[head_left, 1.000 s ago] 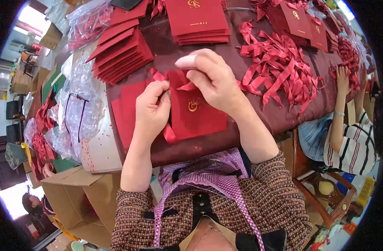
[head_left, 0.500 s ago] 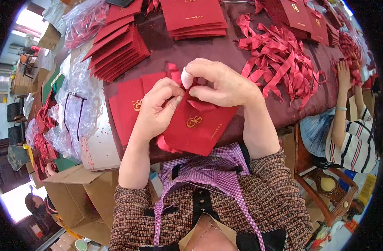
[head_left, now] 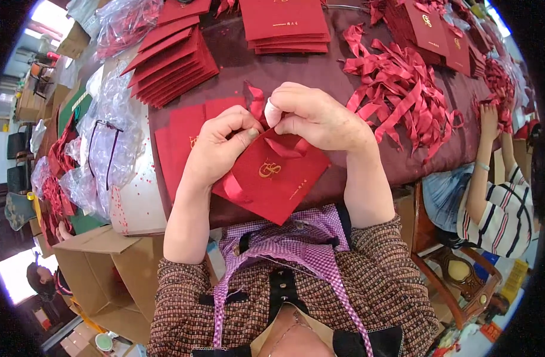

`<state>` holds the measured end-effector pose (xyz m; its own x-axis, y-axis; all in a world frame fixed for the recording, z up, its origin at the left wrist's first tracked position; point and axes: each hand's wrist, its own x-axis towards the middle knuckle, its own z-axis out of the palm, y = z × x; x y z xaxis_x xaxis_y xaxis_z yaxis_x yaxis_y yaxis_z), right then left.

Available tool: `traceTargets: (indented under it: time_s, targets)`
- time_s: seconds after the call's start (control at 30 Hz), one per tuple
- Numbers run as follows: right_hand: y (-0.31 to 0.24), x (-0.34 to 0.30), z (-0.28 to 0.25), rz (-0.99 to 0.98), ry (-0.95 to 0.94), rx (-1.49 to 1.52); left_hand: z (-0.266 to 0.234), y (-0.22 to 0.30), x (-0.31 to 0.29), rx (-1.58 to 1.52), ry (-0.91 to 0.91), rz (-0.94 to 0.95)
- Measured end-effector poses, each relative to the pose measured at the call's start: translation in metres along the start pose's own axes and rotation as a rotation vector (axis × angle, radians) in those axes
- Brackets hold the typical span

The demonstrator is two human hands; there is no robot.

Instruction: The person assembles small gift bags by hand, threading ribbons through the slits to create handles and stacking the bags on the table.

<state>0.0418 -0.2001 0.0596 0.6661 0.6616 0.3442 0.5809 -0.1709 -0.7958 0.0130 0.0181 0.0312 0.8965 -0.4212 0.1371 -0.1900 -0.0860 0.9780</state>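
Lowered, tilted red envelope (head_left: pixel 272 178), gold-emblemed, ribboned.

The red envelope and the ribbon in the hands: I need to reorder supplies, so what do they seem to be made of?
The red envelope looks like stiff matte card or paper: flat faces, crisp edges, a gold foil-like emblem. The ribbon looks like satin-type fabric: it loops limply and shows a soft sheen. Both the left hand and the right hand pinch it.
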Motion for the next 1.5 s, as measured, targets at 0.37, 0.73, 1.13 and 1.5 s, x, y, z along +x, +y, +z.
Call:
traceTargets:
  time_s: [0.37,0.73,1.13,1.5]
  targets:
    - [0.009,-0.001,-0.007,0.198,0.133,0.154,-0.034,0.007,0.005,-0.065,0.626,0.068]
    - [0.019,-0.005,-0.014,0.255,0.184,0.171,-0.017,0.036,-0.017,0.331,0.128,-0.132]
    - [0.022,-0.004,-0.013,0.245,0.174,0.226,0.002,0.05,-0.016,0.959,0.269,0.269]
    - [0.034,-0.008,-0.022,0.316,0.218,0.432,-0.02,0.02,-0.009,0.658,0.352,-0.03]
